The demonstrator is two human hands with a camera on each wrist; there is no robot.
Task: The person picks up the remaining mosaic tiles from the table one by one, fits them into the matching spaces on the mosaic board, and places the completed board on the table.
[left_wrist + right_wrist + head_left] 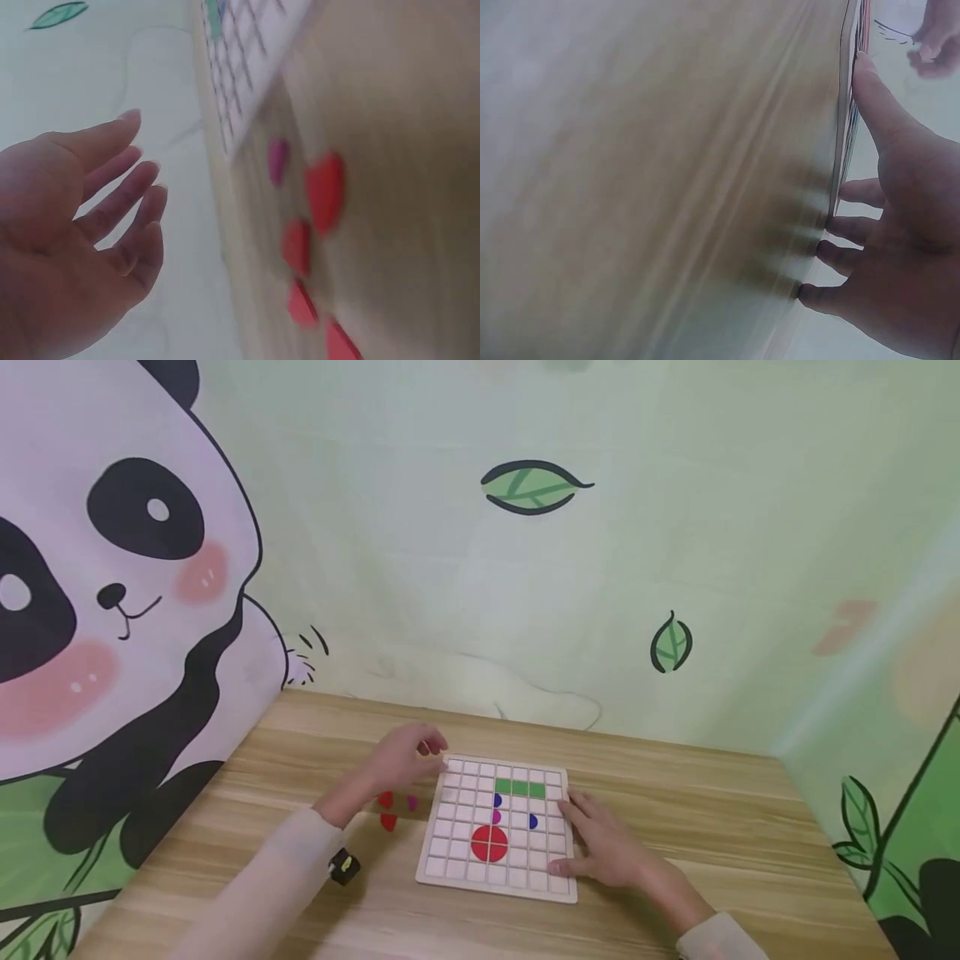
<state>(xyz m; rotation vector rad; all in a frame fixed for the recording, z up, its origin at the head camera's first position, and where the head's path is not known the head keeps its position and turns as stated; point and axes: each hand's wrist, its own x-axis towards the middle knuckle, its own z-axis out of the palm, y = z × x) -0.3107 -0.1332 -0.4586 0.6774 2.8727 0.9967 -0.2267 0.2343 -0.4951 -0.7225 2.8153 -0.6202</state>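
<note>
A white gridded board (448, 846) lies flat on the table. On its squares are a red circle made of quarter pieces (489, 843), a row of green squares (520, 787), blue half-circles (533, 821) and a magenta half-circle (497, 817). My left hand (408, 760) hovers by the board's far left corner, fingers loosely bent; the left wrist view shows nothing in it. Along the board's right edge rests my right hand (611, 847), its thumb over the near squares and its fingers extended against the side.
Left of the board lie several loose red pieces (325, 193) and a magenta piece (277, 161) on the wooden table (637, 927). A small black object (345, 866) shows beside the left sleeve. Behind the table hangs a printed panda backdrop (420, 568).
</note>
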